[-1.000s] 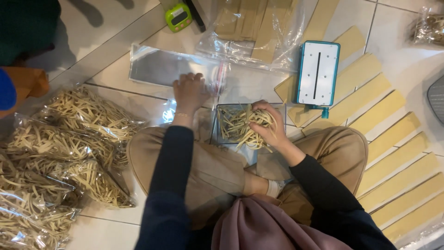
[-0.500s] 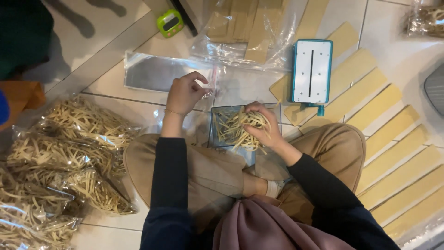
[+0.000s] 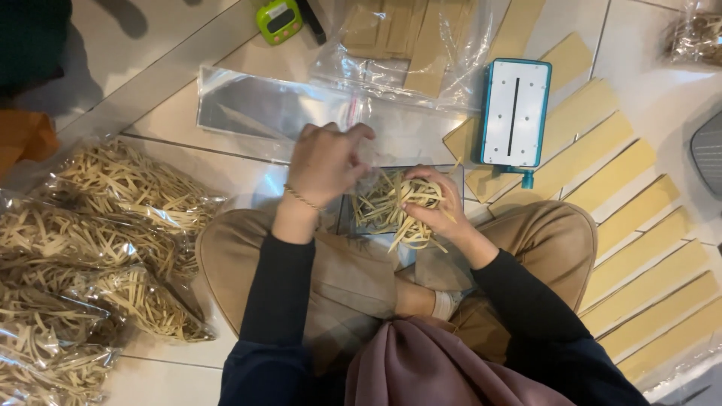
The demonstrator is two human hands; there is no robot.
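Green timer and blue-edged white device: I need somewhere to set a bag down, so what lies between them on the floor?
Head view: between the green timer and the device lies a clear plastic bag of tan card strips.

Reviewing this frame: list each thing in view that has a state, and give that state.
left hand: closed on a clear bag, raised
right hand: gripping a bunch of pale strips
pale strips: bunched, over the tray
tray: partly filled
filled bags: packed, piled on floor
white-and-teal device: lying flat
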